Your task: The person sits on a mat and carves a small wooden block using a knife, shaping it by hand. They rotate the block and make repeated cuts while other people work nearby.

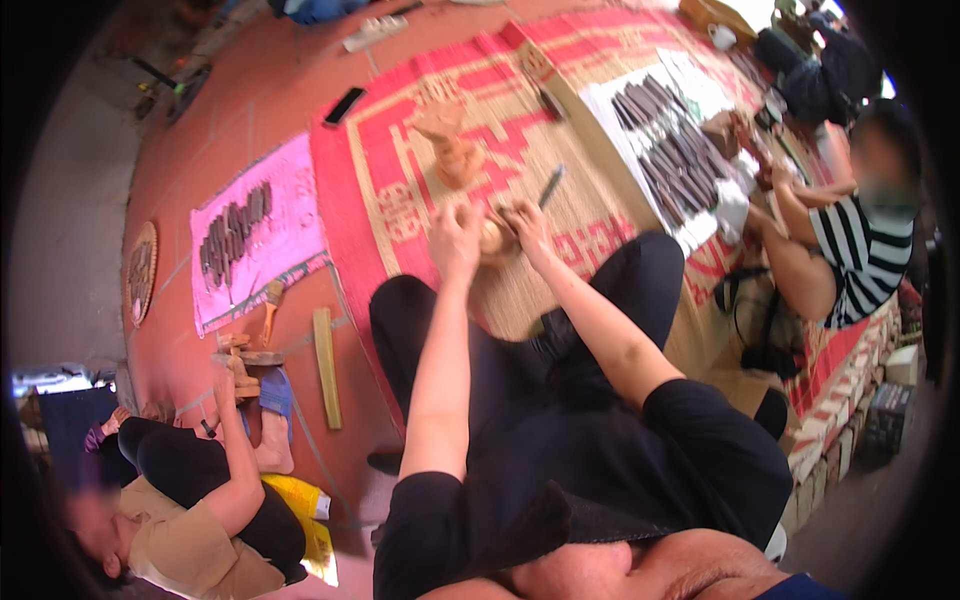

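Floor (180, 190), red tile, 1. Bears everything below.

Mat (345, 215), red and straw, patterned, 1. Laid over the floor, presumably as a clean seat and work surface.

Co-workers, 2 nearest: 1 at the left in a tan top (190, 530), 1 at the right in a striped top (865, 250).

Sheet (598, 100), white, 1. Carries dark tools (680, 165) in 2 rows, probably ranked so each can be picked out.

Cloth (295, 235), pink, 1. Carries more dark tools (235, 235) side by side, likely to keep them together off the tile.

Bar (327, 368), yellowish, 1. Lies on the tile.

Carving (458, 160), wood, 1. Stands on the mat just beyond the hands, perhaps for easy viewing.

Left hand (456, 238), 1. Closed on the piece's left side, apparently to steady it.

Right hand (530, 228), 1. Fingers bent around what looks like a dark tool (507, 213), set against the piece; blur hides its tip.

Piece (493, 238), pale, rounded, 1. Between both hands, before the lap.

Phone (345, 106), black, 1. At the mat's edge, well apart from the hands.
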`<state>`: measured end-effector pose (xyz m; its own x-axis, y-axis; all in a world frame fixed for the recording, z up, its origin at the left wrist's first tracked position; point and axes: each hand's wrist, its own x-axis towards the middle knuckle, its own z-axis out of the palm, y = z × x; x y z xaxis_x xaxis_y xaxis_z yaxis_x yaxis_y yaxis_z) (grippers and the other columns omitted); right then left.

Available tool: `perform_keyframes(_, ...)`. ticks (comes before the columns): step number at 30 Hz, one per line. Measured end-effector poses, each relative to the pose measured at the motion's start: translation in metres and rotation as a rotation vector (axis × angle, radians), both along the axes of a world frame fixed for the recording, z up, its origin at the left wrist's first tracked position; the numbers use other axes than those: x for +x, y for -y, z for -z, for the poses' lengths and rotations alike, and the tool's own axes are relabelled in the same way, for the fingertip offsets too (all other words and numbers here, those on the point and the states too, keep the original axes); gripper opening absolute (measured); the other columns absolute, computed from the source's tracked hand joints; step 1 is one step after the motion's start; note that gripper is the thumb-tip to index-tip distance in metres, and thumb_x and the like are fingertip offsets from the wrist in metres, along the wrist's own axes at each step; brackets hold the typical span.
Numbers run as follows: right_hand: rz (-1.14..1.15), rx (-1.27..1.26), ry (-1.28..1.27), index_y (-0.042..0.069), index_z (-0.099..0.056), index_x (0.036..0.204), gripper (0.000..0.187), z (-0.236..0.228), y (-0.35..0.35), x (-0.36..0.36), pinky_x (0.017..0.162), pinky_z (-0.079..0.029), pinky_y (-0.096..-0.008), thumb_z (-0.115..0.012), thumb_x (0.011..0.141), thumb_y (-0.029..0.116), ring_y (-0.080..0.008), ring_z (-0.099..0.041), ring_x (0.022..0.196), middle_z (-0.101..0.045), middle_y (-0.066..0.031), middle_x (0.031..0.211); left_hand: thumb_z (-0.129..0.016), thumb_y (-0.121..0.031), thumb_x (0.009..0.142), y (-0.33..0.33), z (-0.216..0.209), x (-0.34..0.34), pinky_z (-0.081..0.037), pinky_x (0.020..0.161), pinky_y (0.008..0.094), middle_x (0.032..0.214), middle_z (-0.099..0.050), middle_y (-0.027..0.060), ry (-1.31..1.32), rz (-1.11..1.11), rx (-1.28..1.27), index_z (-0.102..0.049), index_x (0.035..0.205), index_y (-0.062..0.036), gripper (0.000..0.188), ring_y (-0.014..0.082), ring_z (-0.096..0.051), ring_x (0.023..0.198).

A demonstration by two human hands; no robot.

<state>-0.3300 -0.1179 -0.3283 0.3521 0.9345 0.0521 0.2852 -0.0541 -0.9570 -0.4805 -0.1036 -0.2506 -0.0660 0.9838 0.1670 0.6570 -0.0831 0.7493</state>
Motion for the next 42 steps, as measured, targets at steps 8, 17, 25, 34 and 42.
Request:
perform_keyframes(8,0.041,0.108,-0.061,0.005,-0.062,0.09,0.019,0.021,0.002,-0.022,0.086,-0.045,-0.0368,-0.073,0.077,0.014,-0.0276,-0.057,0.097,-0.06,-0.011,0.1,-0.054,-0.053,0.09,-0.023,0.021,-0.033,-0.045,0.086,0.0411,0.105,-0.056,0.0171,0.102,0.018,-0.163,-0.06,0.107,-0.0107,0.046,0.0337,-0.058,0.098)
perform_keyframes(17,-0.089,0.137,-0.088,0.003,-0.061,0.083,0.019,-0.014,0.007,-0.039,0.092,-0.048,-0.0352,-0.076,0.075,0.012,-0.024,-0.056,0.11,-0.056,-0.0123,0.122,-0.053,-0.054,0.09,-0.023,0.025,-0.036,-0.045,0.086,0.0405,0.107,-0.055,0.0148,0.161,-0.006,-0.243,-0.06,0.109,-0.0093,0.049,0.0314,-0.058,0.097)
perform_keyframes(25,0.033,0.199,0.005,0.006,-0.061,0.077,0.026,-0.013,0.01,-0.021,0.086,-0.047,-0.0395,-0.08,0.068,0.02,-0.0304,-0.057,0.102,-0.061,-0.0097,0.111,-0.053,-0.054,0.09,-0.023,0.018,-0.028,-0.045,0.084,0.042,0.104,-0.055,0.0161,0.091,-0.013,-0.205,-0.059,0.11,-0.0101,0.049,0.0323,-0.059,0.095)
perform_keyframes(34,-0.003,0.103,0.294,0.004,-0.059,0.081,0.027,0.016,0.025,0.009,0.088,-0.047,-0.0377,-0.082,0.067,0.012,-0.0299,-0.056,0.109,-0.057,-0.0146,0.118,-0.052,-0.053,0.091,-0.024,0.024,-0.031,-0.045,0.084,0.0425,0.104,-0.056,0.0168,0.084,-0.012,-0.181,-0.059,0.109,-0.0095,0.048,0.0336,-0.059,0.097)
perform_keyframes(42,-0.126,0.201,0.182,0.007,-0.063,0.091,0.028,-0.014,0.019,-0.02,0.089,-0.047,-0.037,-0.079,0.07,0.015,-0.0292,-0.056,0.107,-0.057,-0.0124,0.121,-0.054,-0.05,0.09,-0.013,0.006,-0.016,-0.046,0.083,0.0443,0.101,-0.059,0.0187,0.025,-0.013,-0.113,-0.059,0.107,-0.0087,0.045,0.0356,-0.059,0.096)
